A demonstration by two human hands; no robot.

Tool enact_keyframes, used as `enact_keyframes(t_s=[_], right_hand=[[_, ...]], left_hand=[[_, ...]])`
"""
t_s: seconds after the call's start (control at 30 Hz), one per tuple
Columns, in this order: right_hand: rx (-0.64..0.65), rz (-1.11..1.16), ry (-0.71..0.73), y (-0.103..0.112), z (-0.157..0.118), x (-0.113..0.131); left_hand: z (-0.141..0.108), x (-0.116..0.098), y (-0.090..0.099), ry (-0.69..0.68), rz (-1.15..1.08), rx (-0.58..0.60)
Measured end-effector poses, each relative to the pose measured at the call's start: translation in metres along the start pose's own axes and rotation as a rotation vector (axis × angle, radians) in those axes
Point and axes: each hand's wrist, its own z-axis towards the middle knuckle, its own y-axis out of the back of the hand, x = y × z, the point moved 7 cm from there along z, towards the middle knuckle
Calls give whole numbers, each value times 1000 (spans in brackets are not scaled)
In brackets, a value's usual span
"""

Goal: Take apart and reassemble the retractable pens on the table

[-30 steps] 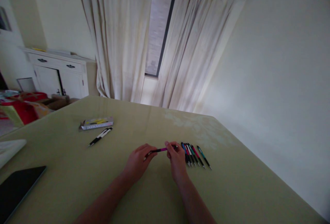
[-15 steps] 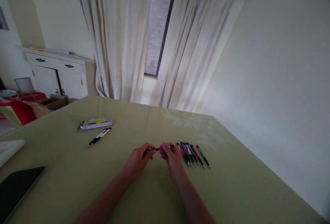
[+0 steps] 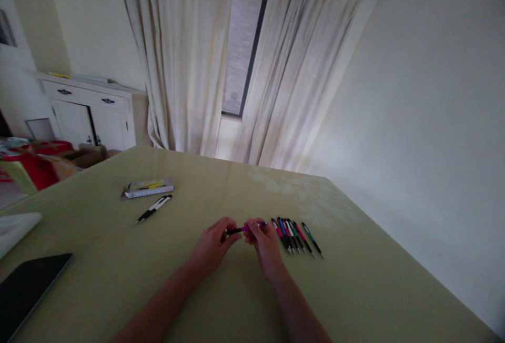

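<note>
A purple and black pen (image 3: 241, 230) is held level between my two hands above the table (image 3: 221, 301). My left hand (image 3: 215, 240) pinches its black end between thumb and fingers. Around its purple part my right hand (image 3: 261, 238) is closed. Just right of that hand lie several pens (image 3: 290, 235) side by side, pink, blue, white and green, with their tips toward me. A green pen (image 3: 312, 239) lies slightly apart at the right end of the row.
A white and black pen (image 3: 153, 209) lies at the left, in front of a small open box (image 3: 149, 188). Nearer on the left edge are a black flat device (image 3: 29, 285) and a white object (image 3: 18, 230). Curtains and a wall stand behind the table.
My left hand's fingers have shifted on the pen, and more of its black end shows. My right hand has kept its hold. The view has moved very slightly.
</note>
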Motion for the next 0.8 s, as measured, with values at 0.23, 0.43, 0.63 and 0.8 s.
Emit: enact_keyframes(t_s=[0.23,0.43,0.63,0.8], right_hand=[[19,8,1,-2,-1,2],[64,41,-6,-5,-1,0],[73,67,-9,-5,-2,0],[77,76,-8,-6,-1,-1]], left_hand=[[-1,-1,-3,-36,45,24],[-2,-3,-3,-45,88,56],[-1,-3,-2,-47,112,41],[0,-1,-2,-57,121,53]])
